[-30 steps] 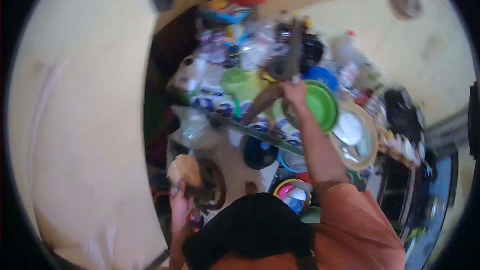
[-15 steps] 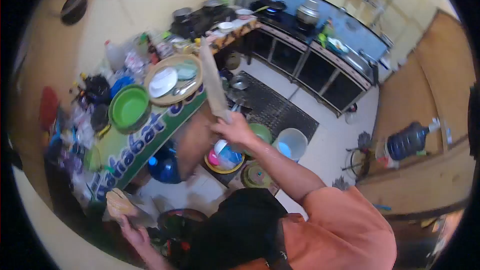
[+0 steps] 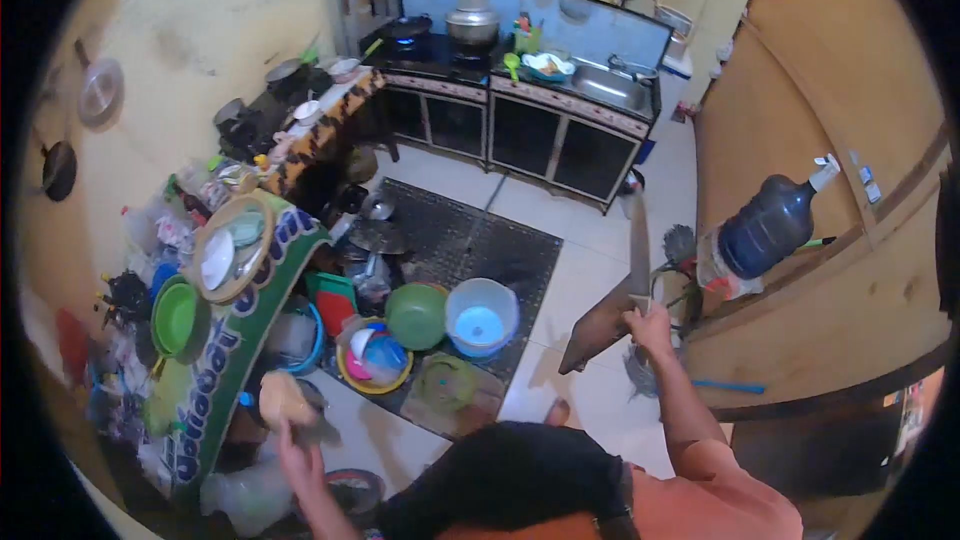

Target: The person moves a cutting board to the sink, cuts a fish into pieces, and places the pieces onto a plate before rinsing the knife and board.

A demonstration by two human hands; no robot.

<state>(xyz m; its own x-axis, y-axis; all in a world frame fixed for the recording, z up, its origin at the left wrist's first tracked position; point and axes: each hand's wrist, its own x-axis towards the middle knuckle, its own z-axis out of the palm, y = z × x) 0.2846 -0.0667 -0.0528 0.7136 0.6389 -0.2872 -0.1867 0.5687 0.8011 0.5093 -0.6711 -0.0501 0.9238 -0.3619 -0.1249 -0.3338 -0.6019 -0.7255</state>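
My right hand (image 3: 650,325) is closed round the handle of a long knife (image 3: 640,235), its blade pointing up and away from me. A dark brown wooden board (image 3: 602,324) is at the same hand, to the left of the knife; how it is gripped is unclear. At the lower left, my left hand (image 3: 298,455) holds a pale, rounded piece of food (image 3: 284,400) at its fingertips. Below and left of that hand lies a clear plastic bag (image 3: 245,495).
A cluttered table (image 3: 240,370) with a green basin (image 3: 175,318) runs along the left. Tubs, including a white bucket (image 3: 482,318), stand on a black mat (image 3: 450,230). Ahead is a counter (image 3: 560,110) with a lit stove; a water bottle (image 3: 768,228) is at right.
The view has turned right. My right hand has swung right with the knife and the board, which now shows sharply. My left hand still holds the pale food.
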